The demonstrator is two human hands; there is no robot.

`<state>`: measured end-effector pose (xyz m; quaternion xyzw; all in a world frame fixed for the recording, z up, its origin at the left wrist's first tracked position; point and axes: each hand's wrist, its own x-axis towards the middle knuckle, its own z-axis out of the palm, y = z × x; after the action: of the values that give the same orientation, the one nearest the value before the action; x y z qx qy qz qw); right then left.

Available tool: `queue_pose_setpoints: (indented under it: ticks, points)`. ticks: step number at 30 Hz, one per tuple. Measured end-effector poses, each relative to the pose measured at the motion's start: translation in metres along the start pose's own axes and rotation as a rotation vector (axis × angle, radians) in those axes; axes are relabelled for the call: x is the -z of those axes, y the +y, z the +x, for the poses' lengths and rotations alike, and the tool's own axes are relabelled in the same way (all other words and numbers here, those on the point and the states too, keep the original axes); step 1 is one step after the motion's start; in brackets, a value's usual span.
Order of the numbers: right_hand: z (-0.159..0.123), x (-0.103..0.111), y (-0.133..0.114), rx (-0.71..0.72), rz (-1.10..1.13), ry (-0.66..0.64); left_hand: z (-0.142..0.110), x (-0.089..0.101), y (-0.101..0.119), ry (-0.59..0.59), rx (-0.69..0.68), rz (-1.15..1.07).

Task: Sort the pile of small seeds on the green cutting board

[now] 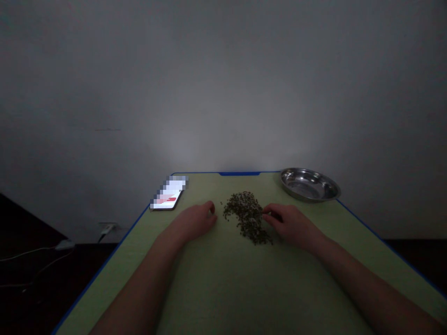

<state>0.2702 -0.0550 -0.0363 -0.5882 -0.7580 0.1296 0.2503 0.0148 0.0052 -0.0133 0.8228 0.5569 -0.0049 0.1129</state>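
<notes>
The dark seed-like grains (247, 215) lie heaped mid-surface (223, 284), best worked from the edge with light fingertips — the right hand (291, 225) touches their side, fingers slightly parted, its grip unclear — while the left hand (200, 221), loosely curled, looks unladen.

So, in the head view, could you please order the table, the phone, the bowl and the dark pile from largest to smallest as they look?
1. Table
2. Bowl and pile: too alike to rank
3. Phone
</notes>
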Motion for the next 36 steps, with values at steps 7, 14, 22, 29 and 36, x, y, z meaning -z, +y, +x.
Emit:
queue_pose_setpoints:
  ticks: [7, 14, 22, 29, 36]
  points:
    - [-0.001, 0.007, -0.004, 0.007, 0.009, 0.052, 0.0, -0.001, -0.002, 0.001, -0.009, 0.008]
    - [-0.001, 0.007, -0.001, 0.042, 0.036, 0.044, 0.002, -0.001, -0.002, -0.001, -0.024, 0.009]
    - [-0.003, -0.001, -0.004, 0.112, 0.051, -0.025, 0.0, 0.0, 0.0, -0.005, -0.014, 0.016]
    - [-0.001, -0.006, 0.0, 0.077, 0.05, -0.052, 0.002, -0.002, -0.002, -0.003, -0.011, 0.009]
    - [0.003, -0.004, 0.01, 0.009, 0.011, 0.023, 0.0, 0.002, 0.002, -0.016, 0.0, 0.008]
